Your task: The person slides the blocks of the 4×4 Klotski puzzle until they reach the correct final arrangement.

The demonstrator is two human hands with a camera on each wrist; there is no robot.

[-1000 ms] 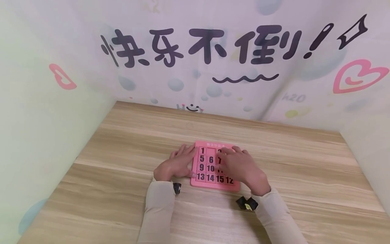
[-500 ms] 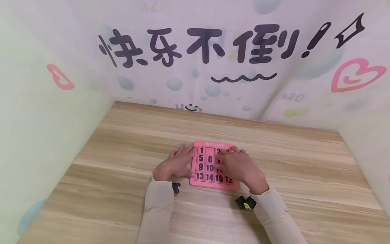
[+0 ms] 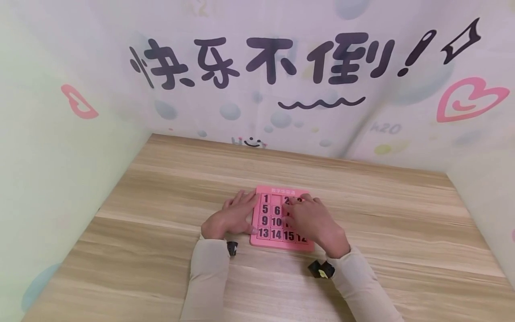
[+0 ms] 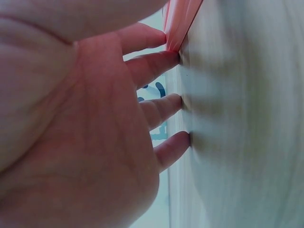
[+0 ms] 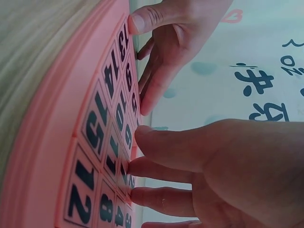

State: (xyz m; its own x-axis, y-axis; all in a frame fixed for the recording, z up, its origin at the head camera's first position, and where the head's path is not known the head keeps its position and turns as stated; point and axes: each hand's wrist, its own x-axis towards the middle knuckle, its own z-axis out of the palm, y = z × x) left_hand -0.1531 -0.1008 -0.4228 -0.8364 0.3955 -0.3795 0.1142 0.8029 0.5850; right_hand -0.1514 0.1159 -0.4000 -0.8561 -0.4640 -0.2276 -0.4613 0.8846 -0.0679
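A pink number sliding puzzle (image 3: 277,245) lies flat on the table, with black-numbered tiles in its frame. My left hand (image 3: 233,216) rests along its left side. Its thumb touches near tile 13 (image 5: 124,42), and extended fingertips meet the pink edge and tabletop in the left wrist view. Above the puzzle's right half is my right hand (image 3: 315,220), its fingers extended and the tips on upper tiles, as the right wrist view shows. A gap (image 3: 276,199) separates tile 1 (image 3: 266,198) from tile 2 (image 3: 286,200). The right hand partly hides tiles in the right columns.
The wood-grain table (image 3: 181,179) extends around the puzzle. A white printed backdrop (image 3: 257,112) with large dark characters stands behind it, and pale walls close both sides. Black wrist cameras (image 3: 321,269) sit below the sleeves.
My right hand has shifted slightly left over the puzzle. Tile 2 seems to have edged left, and more of tile 3 shows. The left hand stays in place.
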